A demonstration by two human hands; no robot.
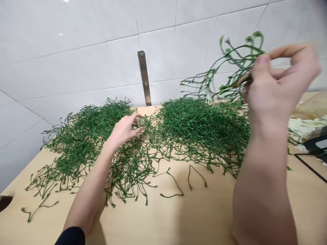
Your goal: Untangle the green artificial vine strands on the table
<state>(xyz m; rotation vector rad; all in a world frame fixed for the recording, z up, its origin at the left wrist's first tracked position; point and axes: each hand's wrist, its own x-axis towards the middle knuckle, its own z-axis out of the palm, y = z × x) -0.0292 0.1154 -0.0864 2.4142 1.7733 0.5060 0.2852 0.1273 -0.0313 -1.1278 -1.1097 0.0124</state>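
Thin green plastic stems lie in two heaps on a light wooden table: a spread-out left heap and a denser right heap. My left hand reaches into the strands between the heaps, fingertips pinching among them. My right hand is raised at the right, thumb and fingers closed on a bunch of green stems that fans out to the left in the air above the right heap.
A white tiled wall stands behind the table, with a metal bracket fixed upright on it. At the far right lie pale white pieces and a dark object. Loose single stems lie on the bare wood near me.
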